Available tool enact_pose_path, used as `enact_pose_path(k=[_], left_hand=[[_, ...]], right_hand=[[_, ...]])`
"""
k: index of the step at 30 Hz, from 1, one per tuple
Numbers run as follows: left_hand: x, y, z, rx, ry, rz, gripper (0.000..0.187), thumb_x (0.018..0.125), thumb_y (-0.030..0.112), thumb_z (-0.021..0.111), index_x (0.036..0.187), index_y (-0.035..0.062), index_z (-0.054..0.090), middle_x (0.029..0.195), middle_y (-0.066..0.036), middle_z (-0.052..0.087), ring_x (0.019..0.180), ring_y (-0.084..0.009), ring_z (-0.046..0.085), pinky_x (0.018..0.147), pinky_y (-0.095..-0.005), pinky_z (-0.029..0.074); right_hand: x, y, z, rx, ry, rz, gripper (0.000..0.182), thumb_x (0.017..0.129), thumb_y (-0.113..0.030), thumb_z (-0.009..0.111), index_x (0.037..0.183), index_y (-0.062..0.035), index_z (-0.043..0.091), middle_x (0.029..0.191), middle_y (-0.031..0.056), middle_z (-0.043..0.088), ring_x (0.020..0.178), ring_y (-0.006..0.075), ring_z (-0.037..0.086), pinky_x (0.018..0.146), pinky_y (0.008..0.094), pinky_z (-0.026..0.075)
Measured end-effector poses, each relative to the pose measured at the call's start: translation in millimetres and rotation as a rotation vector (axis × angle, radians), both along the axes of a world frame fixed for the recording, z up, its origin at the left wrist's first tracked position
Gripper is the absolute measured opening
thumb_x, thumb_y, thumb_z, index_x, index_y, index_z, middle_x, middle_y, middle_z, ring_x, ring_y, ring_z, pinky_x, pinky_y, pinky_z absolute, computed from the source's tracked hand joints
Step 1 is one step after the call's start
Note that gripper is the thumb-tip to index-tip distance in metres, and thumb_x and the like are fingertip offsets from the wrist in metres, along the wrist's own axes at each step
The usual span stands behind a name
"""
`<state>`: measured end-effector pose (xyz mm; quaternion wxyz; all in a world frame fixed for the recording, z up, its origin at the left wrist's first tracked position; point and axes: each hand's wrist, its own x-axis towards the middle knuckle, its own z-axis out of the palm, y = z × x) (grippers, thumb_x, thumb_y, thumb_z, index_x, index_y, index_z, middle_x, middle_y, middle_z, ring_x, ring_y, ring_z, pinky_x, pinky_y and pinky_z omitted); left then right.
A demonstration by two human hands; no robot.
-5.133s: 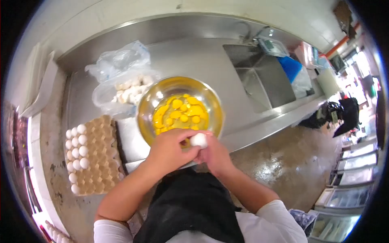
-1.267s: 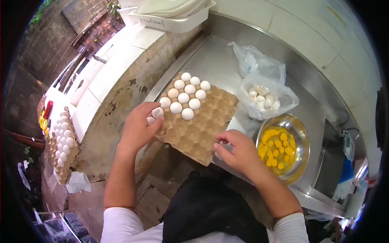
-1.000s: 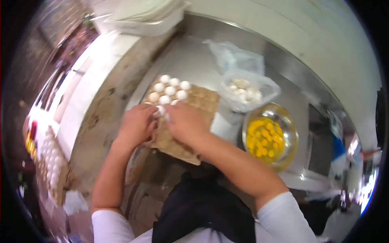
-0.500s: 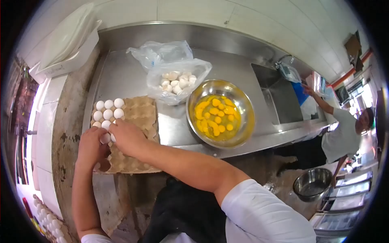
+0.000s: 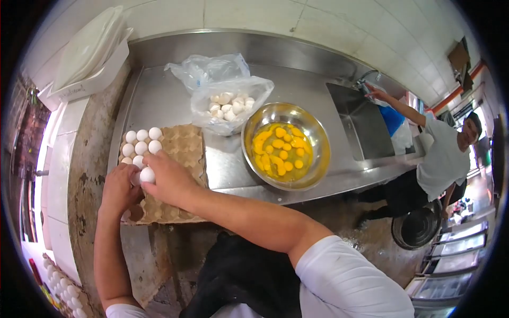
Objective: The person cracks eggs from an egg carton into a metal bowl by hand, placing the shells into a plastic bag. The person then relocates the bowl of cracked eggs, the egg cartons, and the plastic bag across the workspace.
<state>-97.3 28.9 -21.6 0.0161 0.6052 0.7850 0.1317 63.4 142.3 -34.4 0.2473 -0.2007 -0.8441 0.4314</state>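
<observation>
My right hand [image 5: 172,177] is curled round a white egg [image 5: 147,175] above the left part of a cardboard egg tray [image 5: 183,146]. Close against it, my left hand [image 5: 119,188] has its fingers closed round another egg [image 5: 135,178], partly hidden. Rows of white eggs [image 5: 142,135] fill the tray's upper left, while many cups on its right hold nothing. To the right stands a steel bowl [image 5: 321,151] with many yolks and egg white [image 5: 283,151]. Behind the tray, an opened plastic bag [image 5: 204,111] holds broken eggshells [image 5: 230,107].
A sink [image 5: 366,130] is set into the steel counter [image 5: 222,164] on the right. A person [image 5: 445,153] reaches to the faucet [image 5: 366,85] there, with a dark basin [image 5: 416,228] held low. White lidded containers [image 5: 90,58] stand at left; more eggs [image 5: 63,286] lie lower left.
The egg in my right hand has come up into view between my hands. At right, the person's hand has moved to the faucet, and the basin has shifted and tilted.
</observation>
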Motion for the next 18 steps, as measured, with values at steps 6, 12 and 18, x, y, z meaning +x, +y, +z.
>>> enact_pose_path(k=[6,12,18], left_hand=[[4.4,-1.2,2.8,0.005,-0.055,0.047,0.033,0.066,0.008,0.072,0.098,0.0047,0.065,0.096,-0.015,0.064,0.095,-0.0356,0.061,0.084,-0.0442,0.049],[-0.2,-5.3,2.5,-0.026,-0.040,0.084,0.035,0.068,0.008,0.072,0.103,0.0097,0.069,0.102,-0.016,0.067,0.098,-0.0370,0.063,0.084,-0.0458,0.051],[-8.8,-16.0,2.4,0.006,0.000,0.107,0.046,0.067,0.014,0.070,0.112,0.0078,0.066,0.107,-0.017,0.065,0.103,-0.0360,0.061,0.091,-0.0447,0.049]], right_hand=[[-9.8,-3.4,-5.0,0.053,-0.026,0.002,0.038,0.079,-0.020,0.070,0.113,-0.0077,0.060,0.107,0.0172,0.057,0.099,0.0378,0.059,0.083,0.0472,0.050],[-27.6,-7.7,-23.7,0.152,0.022,0.044,0.036,0.077,-0.018,0.069,0.111,-0.0100,0.062,0.108,0.0172,0.058,0.099,0.0385,0.059,0.085,0.0468,0.050],[-32.8,-7.7,2.4,0.356,-0.152,0.068,0.033,0.077,-0.013,0.069,0.109,-0.0092,0.063,0.111,0.0156,0.058,0.104,0.0352,0.059,0.086,0.0459,0.050]])
